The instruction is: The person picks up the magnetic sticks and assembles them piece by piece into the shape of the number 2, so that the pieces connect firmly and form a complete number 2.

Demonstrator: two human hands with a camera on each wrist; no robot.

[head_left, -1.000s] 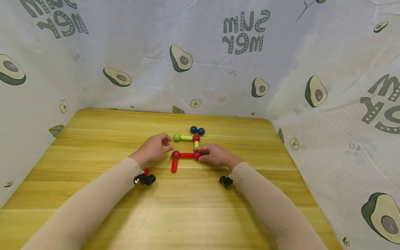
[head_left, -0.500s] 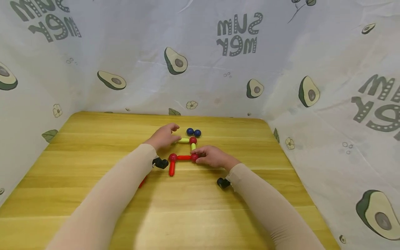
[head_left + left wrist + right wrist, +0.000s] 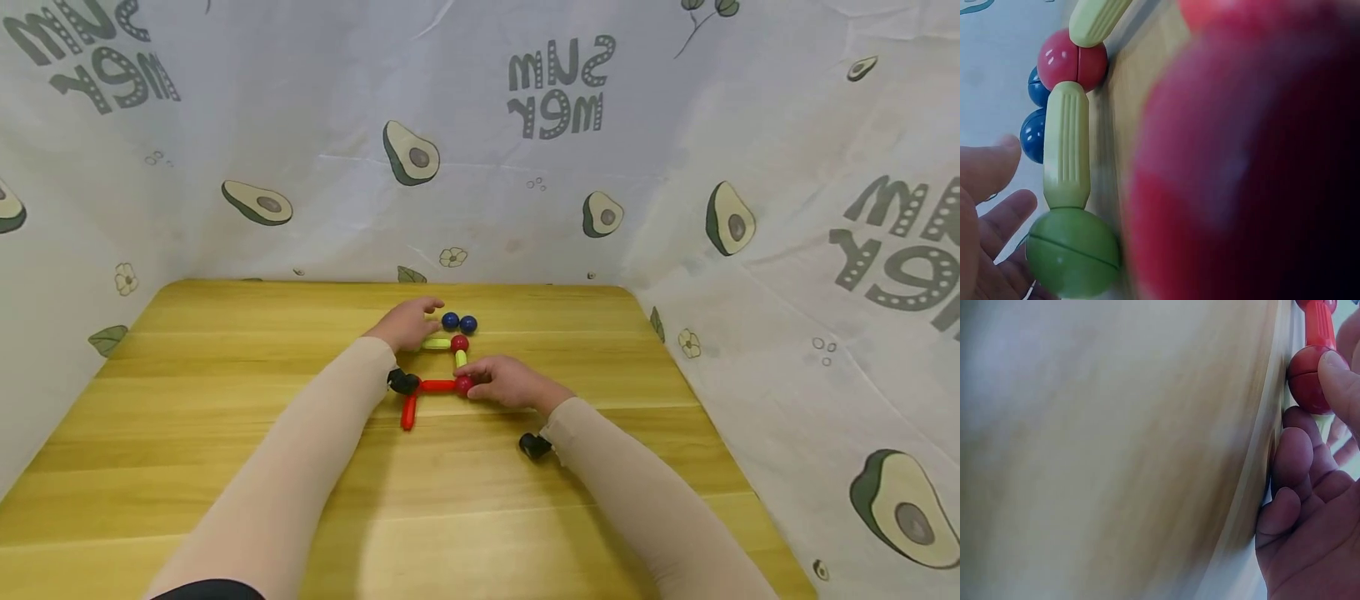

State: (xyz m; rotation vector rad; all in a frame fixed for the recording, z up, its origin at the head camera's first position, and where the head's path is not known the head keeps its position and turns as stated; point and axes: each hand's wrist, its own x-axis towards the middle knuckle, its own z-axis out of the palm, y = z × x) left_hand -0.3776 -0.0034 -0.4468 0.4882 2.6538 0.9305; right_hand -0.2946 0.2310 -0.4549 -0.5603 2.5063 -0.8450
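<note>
A chain of ball-and-rod toy pieces lies on the table. My right hand [image 3: 513, 383] holds the near-right red ball [image 3: 464, 385]; in the right wrist view the thumb lies on that ball [image 3: 1307, 381]. A red rod [image 3: 438, 386] runs left from it, and a second red rod [image 3: 408, 412] points nearer. A yellow rod [image 3: 461, 358] leads to the far red ball [image 3: 459, 343]. My left hand [image 3: 408, 323], fingers extended and apart, reaches beside two blue balls [image 3: 450, 320] [image 3: 468, 325]. It hides the green ball [image 3: 1072, 256], which ends another yellow rod [image 3: 1066, 144].
The wooden table [image 3: 465, 517] meets a patterned cloth [image 3: 510, 225] at its back and sides. A black wrist camera [image 3: 405, 382] on the left sleeve covers the near-left corner of the chain. A blurred red ball [image 3: 1172, 175] fills the left wrist view's right side.
My left hand has moved right and away from me, over the green ball toward the blue balls. The right hand stays at its red ball. The head view has shifted slightly.
</note>
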